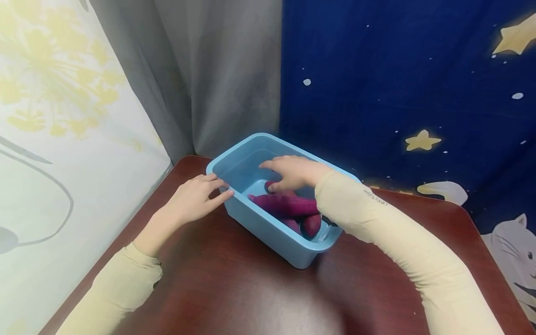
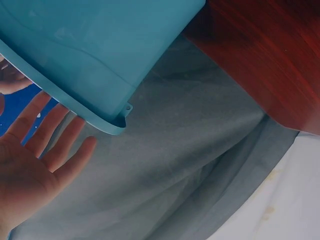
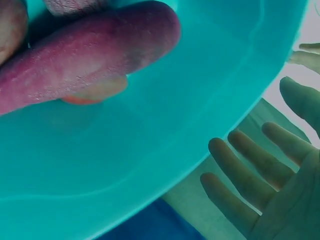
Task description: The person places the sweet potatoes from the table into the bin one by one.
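Note:
A light blue plastic tub holds several purple-red sweet potatoes, one long one lying across the others. At the tub's left end, my left hand touches the rim with its fingertips; the left wrist view has those fingers nearly straight along the rim. My right hand hovers over the tub's inside, above the sweet potatoes, with its fingers spread and nothing held. In the right wrist view that hand's fingers are apart from the long sweet potato. My right forearm hides part of the tub's right end.
The tub stands on a dark red-brown wooden table, near its back edge. Behind hang a grey curtain and a dark blue curtain with stars. A white panel with yellow flowers borders the table's left side.

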`<act>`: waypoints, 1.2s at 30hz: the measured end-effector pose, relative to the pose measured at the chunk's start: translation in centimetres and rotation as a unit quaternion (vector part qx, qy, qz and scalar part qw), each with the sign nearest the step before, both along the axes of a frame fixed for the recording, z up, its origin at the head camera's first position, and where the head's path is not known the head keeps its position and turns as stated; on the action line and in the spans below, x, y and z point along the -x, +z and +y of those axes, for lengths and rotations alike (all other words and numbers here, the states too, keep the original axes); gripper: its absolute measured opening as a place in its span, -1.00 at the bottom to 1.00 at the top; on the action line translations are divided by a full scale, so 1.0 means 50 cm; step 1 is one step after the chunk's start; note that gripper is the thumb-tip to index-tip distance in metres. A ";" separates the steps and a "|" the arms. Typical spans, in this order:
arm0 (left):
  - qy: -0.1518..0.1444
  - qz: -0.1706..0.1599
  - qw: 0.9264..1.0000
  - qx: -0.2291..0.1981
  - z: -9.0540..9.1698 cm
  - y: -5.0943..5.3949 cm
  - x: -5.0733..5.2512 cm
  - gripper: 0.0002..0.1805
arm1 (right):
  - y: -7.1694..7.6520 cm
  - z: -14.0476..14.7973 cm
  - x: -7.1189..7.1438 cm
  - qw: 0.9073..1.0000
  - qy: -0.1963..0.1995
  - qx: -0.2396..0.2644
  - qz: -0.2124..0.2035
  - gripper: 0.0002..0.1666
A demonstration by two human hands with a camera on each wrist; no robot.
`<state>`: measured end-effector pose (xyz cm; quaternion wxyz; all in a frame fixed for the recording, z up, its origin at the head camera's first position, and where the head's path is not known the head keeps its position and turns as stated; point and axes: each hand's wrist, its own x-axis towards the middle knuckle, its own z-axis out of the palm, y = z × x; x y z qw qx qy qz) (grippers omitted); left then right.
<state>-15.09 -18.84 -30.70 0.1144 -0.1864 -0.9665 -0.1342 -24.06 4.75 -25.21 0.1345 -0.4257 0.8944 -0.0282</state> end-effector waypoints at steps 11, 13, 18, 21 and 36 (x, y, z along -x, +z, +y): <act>-0.004 0.002 1.000 -0.003 -0.001 -0.001 0.004 -0.57 | 0.051 0.037 -0.027 0.999 -0.010 0.007 0.031 -0.26; -0.005 0.001 1.000 -0.004 -0.001 -0.002 0.005 -0.57 | 0.054 0.047 -0.030 0.999 -0.009 0.015 0.039 -0.27; -0.005 -0.001 1.000 -0.004 -0.004 -0.001 0.005 -0.57 | 0.061 0.074 -0.034 0.998 -0.011 0.029 0.063 -0.29; -0.006 0.000 1.000 -0.005 -0.006 -0.001 0.005 -0.57 | 0.067 0.093 -0.039 0.996 -0.017 0.032 0.077 -0.30; -0.011 0.004 1.000 -0.003 -0.017 -0.009 -0.002 -0.57 | 0.075 0.198 -0.069 0.989 -0.045 0.070 0.120 -0.33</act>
